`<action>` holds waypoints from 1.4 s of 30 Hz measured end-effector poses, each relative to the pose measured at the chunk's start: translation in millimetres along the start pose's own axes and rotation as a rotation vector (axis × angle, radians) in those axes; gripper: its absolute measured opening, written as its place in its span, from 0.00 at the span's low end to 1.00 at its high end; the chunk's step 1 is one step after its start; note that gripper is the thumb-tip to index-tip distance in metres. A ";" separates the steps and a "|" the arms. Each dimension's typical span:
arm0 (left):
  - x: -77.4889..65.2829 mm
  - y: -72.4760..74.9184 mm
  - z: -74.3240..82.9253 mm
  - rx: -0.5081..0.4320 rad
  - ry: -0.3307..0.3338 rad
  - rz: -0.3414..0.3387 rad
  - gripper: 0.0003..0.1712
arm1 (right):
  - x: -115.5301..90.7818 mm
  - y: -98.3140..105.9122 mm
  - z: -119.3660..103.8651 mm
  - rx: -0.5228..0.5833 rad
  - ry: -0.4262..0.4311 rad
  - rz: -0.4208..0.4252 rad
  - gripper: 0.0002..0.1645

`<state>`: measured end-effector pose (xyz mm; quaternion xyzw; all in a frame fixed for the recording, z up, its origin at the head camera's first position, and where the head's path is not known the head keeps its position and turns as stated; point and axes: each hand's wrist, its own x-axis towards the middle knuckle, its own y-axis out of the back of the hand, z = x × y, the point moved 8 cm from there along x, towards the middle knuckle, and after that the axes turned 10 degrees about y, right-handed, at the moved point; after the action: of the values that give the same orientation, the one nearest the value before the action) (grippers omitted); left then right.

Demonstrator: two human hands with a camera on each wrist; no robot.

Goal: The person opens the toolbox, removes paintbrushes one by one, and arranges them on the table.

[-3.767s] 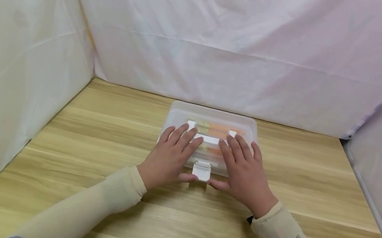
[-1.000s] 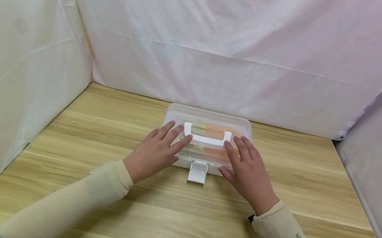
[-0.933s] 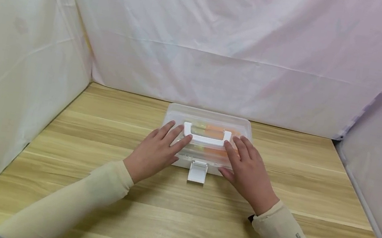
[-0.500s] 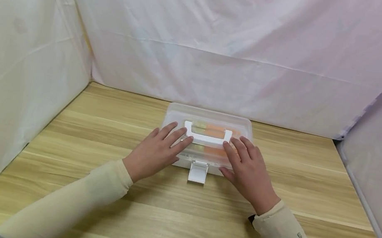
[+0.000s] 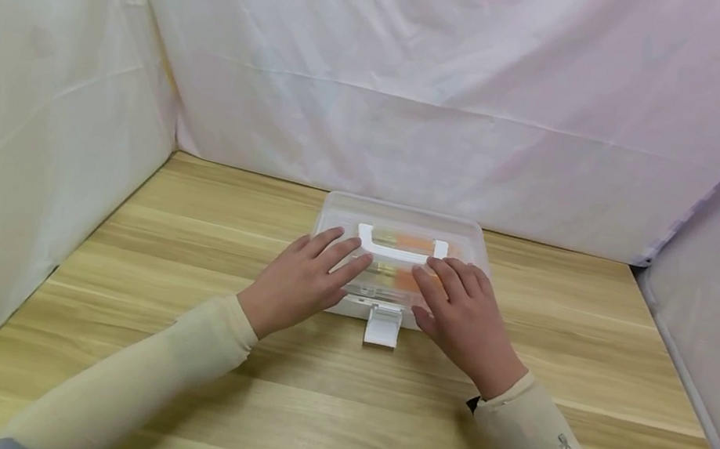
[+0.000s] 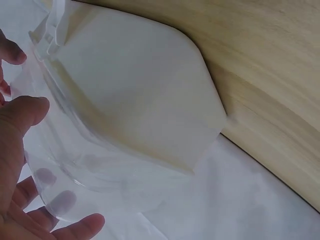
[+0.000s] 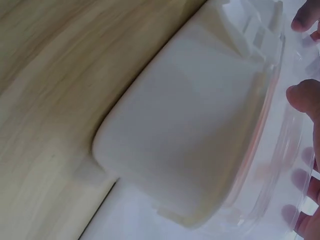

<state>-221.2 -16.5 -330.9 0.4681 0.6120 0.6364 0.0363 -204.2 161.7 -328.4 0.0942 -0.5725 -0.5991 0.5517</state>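
A storage box with a clear lid (image 5: 403, 220) and a white base (image 7: 175, 115) stands at the far middle of the table. The lid carries a white handle (image 5: 401, 254). A white latch (image 5: 382, 328) sticks out from the front, off the lid's edge. Orange and yellowish things (image 5: 411, 277) show through the lid, too blurred to name. My left hand (image 5: 301, 278) rests on the lid's left side, fingers spread, thumb (image 6: 32, 112) at the front edge. My right hand (image 5: 463, 309) lies likewise on the right side, its index finger near the handle. Whether the lid is raised I cannot tell.
The wooden table (image 5: 326, 425) extends in front of the box and to both sides. White cloth walls (image 5: 361, 129) stand close behind the box and at the left and right.
Over the last few seconds both thumbs have moved away from the latch, outward along the lid's front. Lately the handle has risen slightly in view relative to the latch.
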 end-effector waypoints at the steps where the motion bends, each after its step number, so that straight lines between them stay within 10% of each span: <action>1: 0.2 0.4 0.3 0.003 -0.005 0.006 0.36 | -1.6 0.1 0.7 -0.003 -0.003 -0.008 0.43; 42: 0.7 25.4 -17.1 -0.053 0.014 0.161 0.28 | 6.7 26.7 26.1 -0.034 -0.004 0.151 0.32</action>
<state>-219.1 -35.1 -306.6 0.5103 0.5554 0.6565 -0.0071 -211.4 178.8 -295.3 0.0403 -0.5689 -0.5654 0.5958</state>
